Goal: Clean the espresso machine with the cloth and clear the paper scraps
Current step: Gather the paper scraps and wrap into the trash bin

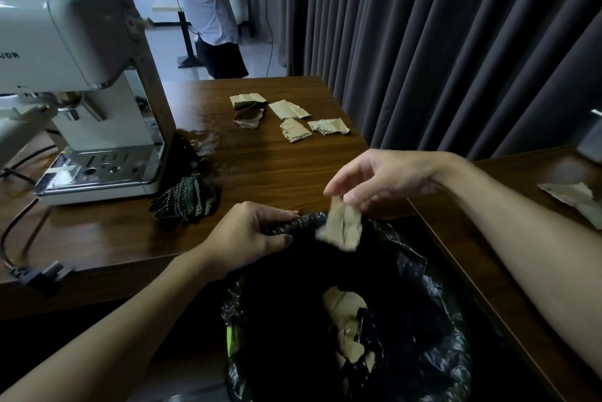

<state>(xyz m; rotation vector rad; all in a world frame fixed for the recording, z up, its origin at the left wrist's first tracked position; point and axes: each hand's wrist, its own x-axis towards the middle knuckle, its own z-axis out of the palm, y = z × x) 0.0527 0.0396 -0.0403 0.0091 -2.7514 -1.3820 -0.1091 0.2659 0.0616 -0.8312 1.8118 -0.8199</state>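
A pale espresso machine (88, 82) stands at the left of the wooden table (260, 167). A dark green cloth (187, 198) lies crumpled beside its drip tray. Several brown paper scraps (290, 116) lie at the table's far side. My left hand (250, 235) grips the rim of a black bin bag (407, 356) below the table edge. My right hand (381, 178) hovers over the bag's mouth, fingers parted, and a blurred paper scrap (343, 227) hangs just under its fingertips. Whether the fingers still touch it is unclear. More scraps (347, 326) lie inside the bag.
A second wooden surface (508, 239) at the right carries another torn paper piece (576, 203). A power cord and plug (35, 274) trail over the table's front left. Grey curtains (439, 37) hang behind. A person (211, 7) stands in the background.
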